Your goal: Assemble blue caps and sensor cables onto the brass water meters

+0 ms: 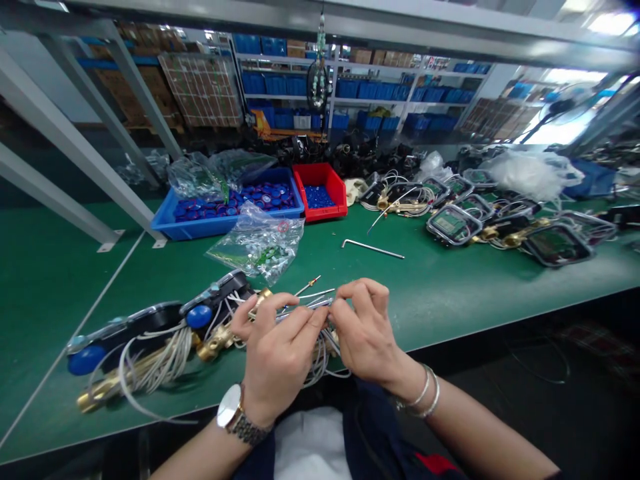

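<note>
My left hand (280, 347), with a watch on its wrist, is closed around a meter unit (323, 303) with a pale edge, mostly hidden by my fingers. My right hand (363, 330) pinches at the right end of that edge; what sits between its fingertips is too small to make out. Grey cables (320, 365) hang below both hands. Thin wires, one with an orange-red tip (314, 281), stick out beyond my fingers. Left of my hands lie two more meter units with brass fittings (215, 341), blue round caps (199, 317) and bundled cables (167, 360).
Behind my hands lie a hex key (373, 249) and a clear bag of small parts (263, 247). A blue tray (185, 228) of blue caps and a red bin (327, 212) stand farther back. Several meter units (454, 223) crowd the right; a metal frame leg (115, 160) rises left.
</note>
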A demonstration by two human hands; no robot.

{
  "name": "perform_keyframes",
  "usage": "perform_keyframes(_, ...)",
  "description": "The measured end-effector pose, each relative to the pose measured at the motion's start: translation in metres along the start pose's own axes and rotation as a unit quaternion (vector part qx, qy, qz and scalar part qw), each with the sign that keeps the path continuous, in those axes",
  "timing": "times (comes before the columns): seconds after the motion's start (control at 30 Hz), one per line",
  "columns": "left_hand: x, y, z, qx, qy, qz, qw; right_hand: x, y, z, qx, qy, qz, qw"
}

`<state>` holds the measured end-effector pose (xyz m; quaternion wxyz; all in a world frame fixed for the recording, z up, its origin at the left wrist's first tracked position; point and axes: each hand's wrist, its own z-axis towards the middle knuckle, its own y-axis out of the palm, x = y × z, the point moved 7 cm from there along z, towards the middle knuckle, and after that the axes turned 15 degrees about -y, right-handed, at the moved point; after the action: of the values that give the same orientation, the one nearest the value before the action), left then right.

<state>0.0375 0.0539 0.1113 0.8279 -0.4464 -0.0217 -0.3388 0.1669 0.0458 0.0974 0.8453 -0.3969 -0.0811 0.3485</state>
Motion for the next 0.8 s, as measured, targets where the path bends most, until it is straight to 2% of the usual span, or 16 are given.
perform_keyframes(0.1, 0.001, -0.001, 0.0, 0.02, 0.01, 0.005, 1.0, 0.008, 0.006, -0.002, -0.023, 0.015, 0.057, 0.998)
perform_keyframes(0.2, -0.004, 0.006, 0.002, -0.027, -0.012, -0.008, 1.0, 0.005, 0.005, -0.001, -0.005, -0.06, 0.001, 0.998)
perform_keyframes(0.27, -0.006, 0.008, 0.003, -0.031, -0.017, -0.022, 0.999, 0.004, 0.006, -0.002, 0.002, -0.083, -0.028, 0.996)
perform_keyframes(0.37, -0.005, 0.005, 0.003, 0.014, -0.002, -0.02, 1.0, 0.013, 0.013, -0.003, -0.011, -0.003, 0.033, 0.999)
perform_keyframes(0.43, -0.006, 0.005, 0.005, 0.017, -0.005, -0.011, 1.0, 0.015, 0.015, -0.003, -0.014, 0.021, 0.062, 0.998)
perform_keyframes(0.53, -0.006, 0.009, 0.009, -0.024, -0.021, -0.017, 0.999, 0.009, 0.008, -0.001, 0.011, -0.051, -0.004, 0.999)
perform_keyframes(0.67, -0.003, 0.001, 0.013, 0.017, -0.011, -0.033, 0.999, 0.012, 0.002, -0.002, 0.022, -0.065, -0.029, 0.997)
perform_keyframes(0.73, -0.003, 0.003, 0.016, -0.006, -0.012, -0.034, 0.999, 0.014, 0.0, -0.002, 0.016, -0.072, -0.041, 0.996)
perform_keyframes(0.8, -0.005, 0.01, 0.019, -0.058, -0.02, -0.029, 0.998, 0.014, -0.001, -0.001, 0.007, -0.093, -0.068, 0.993)
